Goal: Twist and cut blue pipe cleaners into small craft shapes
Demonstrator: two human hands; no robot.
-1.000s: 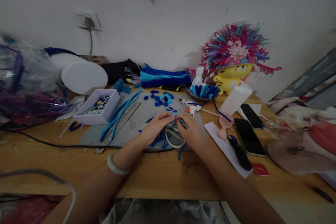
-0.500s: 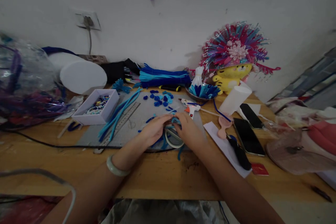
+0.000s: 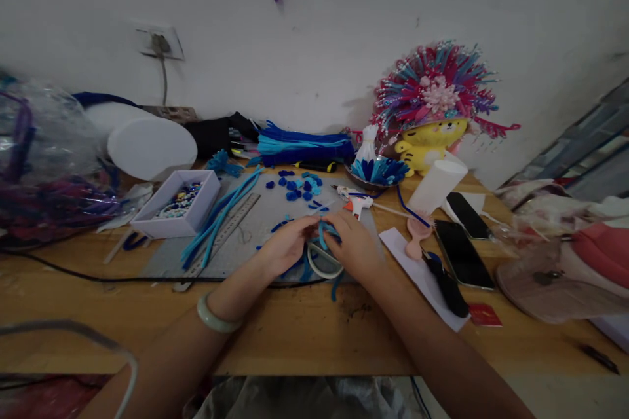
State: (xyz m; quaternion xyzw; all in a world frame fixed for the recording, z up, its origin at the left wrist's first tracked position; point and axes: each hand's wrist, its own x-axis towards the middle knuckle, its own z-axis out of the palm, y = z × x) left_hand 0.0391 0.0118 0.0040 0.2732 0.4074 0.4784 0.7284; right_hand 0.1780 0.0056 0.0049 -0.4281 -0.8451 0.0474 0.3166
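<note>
Both my hands pinch one blue pipe cleaner: left hand and right hand are closed on it, over the grey mat in the middle of the desk. I judge it light, soft, easily bent; grip beside the bend.

You will find no text, label or number clear enough to read here. The metal ruler on your table bears markings, but they are too small and blurred.
</note>
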